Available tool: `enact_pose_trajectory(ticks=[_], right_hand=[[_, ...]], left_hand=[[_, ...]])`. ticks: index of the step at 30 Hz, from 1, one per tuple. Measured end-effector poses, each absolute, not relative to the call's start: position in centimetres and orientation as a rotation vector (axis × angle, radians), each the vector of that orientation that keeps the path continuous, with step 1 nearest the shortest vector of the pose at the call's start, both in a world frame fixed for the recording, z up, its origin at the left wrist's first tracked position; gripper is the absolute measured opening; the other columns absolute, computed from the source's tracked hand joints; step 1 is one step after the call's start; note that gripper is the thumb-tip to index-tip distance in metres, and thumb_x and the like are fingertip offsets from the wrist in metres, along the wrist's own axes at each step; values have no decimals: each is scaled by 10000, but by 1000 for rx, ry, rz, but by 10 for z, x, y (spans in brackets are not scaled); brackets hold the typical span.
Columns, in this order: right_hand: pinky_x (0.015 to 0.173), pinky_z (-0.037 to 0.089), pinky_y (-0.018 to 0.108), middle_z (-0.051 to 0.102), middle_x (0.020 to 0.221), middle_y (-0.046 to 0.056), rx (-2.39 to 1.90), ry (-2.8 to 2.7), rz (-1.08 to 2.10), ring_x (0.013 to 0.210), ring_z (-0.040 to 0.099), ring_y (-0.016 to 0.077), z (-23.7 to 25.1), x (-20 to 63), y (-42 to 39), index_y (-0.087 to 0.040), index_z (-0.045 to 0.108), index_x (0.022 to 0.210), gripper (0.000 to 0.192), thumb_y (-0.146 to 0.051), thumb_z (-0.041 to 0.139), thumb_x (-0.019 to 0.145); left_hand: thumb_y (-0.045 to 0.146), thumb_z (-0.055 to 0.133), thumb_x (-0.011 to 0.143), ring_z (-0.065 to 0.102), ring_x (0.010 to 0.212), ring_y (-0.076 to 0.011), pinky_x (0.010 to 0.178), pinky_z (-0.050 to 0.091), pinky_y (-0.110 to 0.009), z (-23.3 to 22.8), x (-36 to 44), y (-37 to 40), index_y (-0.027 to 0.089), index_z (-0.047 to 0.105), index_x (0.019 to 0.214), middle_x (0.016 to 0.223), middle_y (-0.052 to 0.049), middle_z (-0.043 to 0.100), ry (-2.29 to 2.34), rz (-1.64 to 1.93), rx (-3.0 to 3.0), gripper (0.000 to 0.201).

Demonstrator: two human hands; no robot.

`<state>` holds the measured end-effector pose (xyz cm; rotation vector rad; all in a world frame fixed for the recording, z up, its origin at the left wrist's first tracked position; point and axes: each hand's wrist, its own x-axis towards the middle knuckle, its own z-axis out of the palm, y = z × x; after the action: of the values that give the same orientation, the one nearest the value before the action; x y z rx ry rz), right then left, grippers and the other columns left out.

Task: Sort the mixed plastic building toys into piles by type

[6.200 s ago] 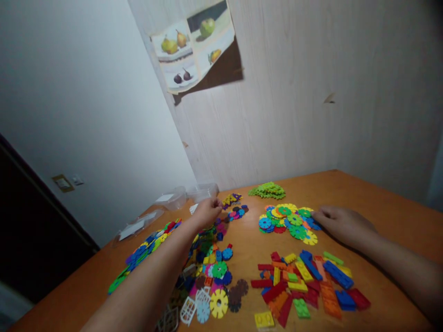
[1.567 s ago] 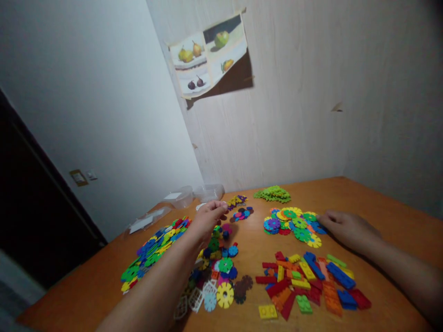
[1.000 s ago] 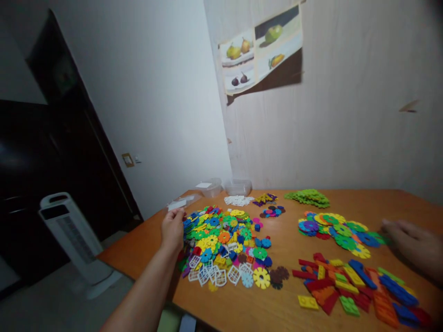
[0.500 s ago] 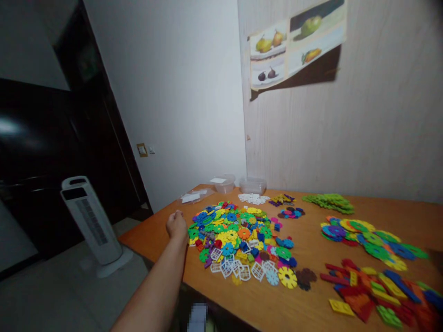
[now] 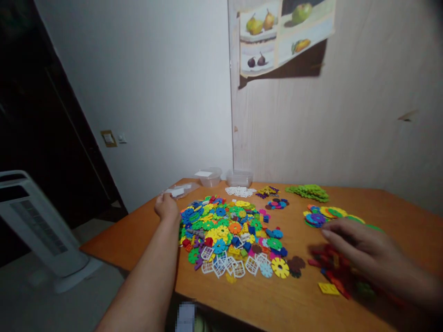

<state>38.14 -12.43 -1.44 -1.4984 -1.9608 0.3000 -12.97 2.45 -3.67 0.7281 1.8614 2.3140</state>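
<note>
Our left hand [image 5: 166,207] is at the left edge of the big mixed heap [image 5: 221,226], fingers curled in, though we cannot tell whether they pinch anything. Our right hand [image 5: 363,244] is blurred, half bent above the bricks [image 5: 332,261] and hiding many of them; we cannot tell whether it grips one. The heap spreads over the middle of the tabletop [image 5: 294,306], with white grid pieces [image 5: 238,269] along its near side, then a yellow wheel [image 5: 284,267] and brown discs [image 5: 296,264]. Just past our right hand we see flower discs [image 5: 327,215]. Farther back lie small dark and pink discs [image 5: 277,204], yellow and purple pieces [image 5: 268,191], white pieces [image 5: 240,191] and a green pile [image 5: 309,192]. Two clear tubs [image 5: 209,178] stand near the wall [image 5: 180,101], flat clear plastic [image 5: 178,191] to their left. Beyond the tabletop we see a tower fan [image 5: 38,226] on the floor, and fruit pictures [image 5: 287,34] hanging above.
</note>
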Motion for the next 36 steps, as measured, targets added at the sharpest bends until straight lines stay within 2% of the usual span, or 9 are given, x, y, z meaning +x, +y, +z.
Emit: enact_pose_trajectory(ticks=[3, 8, 11, 15, 25, 28, 33, 36], right_hand=[[750, 507, 329, 714, 949, 79, -1490, -2194, 510, 857, 642, 233, -11, 331, -144, -256, 690, 893, 380, -556, 468, 961], [746, 465, 327, 698, 989, 60, -1483, -2464, 510, 868, 634, 215, -12, 276, -156, -265, 716, 958, 227, -423, 554, 938], [774, 456, 355, 693, 1032, 69, -1483, -2544, 425, 907, 641, 238, -21, 259, -151, -274, 722, 1048, 247, -441, 591, 923], [793, 446, 364, 686, 1121, 80, -1444, -2546, 351, 963, 644, 264, -36, 249, -143, -274, 702, 1144, 350, -502, 654, 882], [692, 373, 291, 676, 981, 35, -1586, -2452, 520, 842, 595, 196, -36, 234, -133, -245, 654, 969, 200, -381, 680, 824], [637, 360, 271, 653, 874, 23, -1537, -2408, 663, 769, 556, 168, -39, 234, -129, -223, 605, 866, 137, -357, 631, 857], [576, 370, 242, 584, 737, 4, -1311, -2104, 1023, 666, 516, 133, -28, 232, -83, -214, 508, 794, 320, -499, 536, 937], [539, 331, 234, 495, 630, -27, -1355, -1928, 871, 594, 452, 115, -16, 228, -28, -211, 499, 728, 342, -494, 597, 893]], left_hand=[[397, 522, 797, 516, 695, -152, 656, 449, -273, -33, -123, 24, 179, 578, 760, 727, 5, 567, 1826, 2339, 706, 228], [408, 534, 825, 508, 694, -151, 679, 436, -274, -42, -127, 22, 171, 611, 783, 718, 18, 560, 1827, 2334, 742, 252], [417, 531, 860, 517, 697, -153, 707, 431, -272, -48, -134, 26, 178, 603, 765, 692, 23, 554, 1910, 2311, 878, 267], [423, 535, 883, 551, 747, -170, 718, 430, -270, -54, -139, 32, 185, 621, 783, 754, -1, 613, 2041, 2252, 988, 273], [441, 517, 914, 564, 766, -193, 704, 408, -290, -59, -133, 31, 196, 621, 769, 768, -19, 634, 2137, 2159, 1130, 303], [453, 520, 910, 578, 785, -206, 710, 407, -300, -59, -132, 30, 195, 629, 780, 784, -28, 643, 2136, 2164, 1109, 308], [457, 515, 917, 573, 764, -213, 690, 388, -305, -59, -130, 29, 205, 625, 769, 756, -28, 635, 2133, 2139, 1110, 313], [445, 508, 923, 569, 760, -223, 685, 382, -314, -56, -126, 26, 214, 621, 770, 757, -36, 636, 2171, 2107, 1168, 299]])
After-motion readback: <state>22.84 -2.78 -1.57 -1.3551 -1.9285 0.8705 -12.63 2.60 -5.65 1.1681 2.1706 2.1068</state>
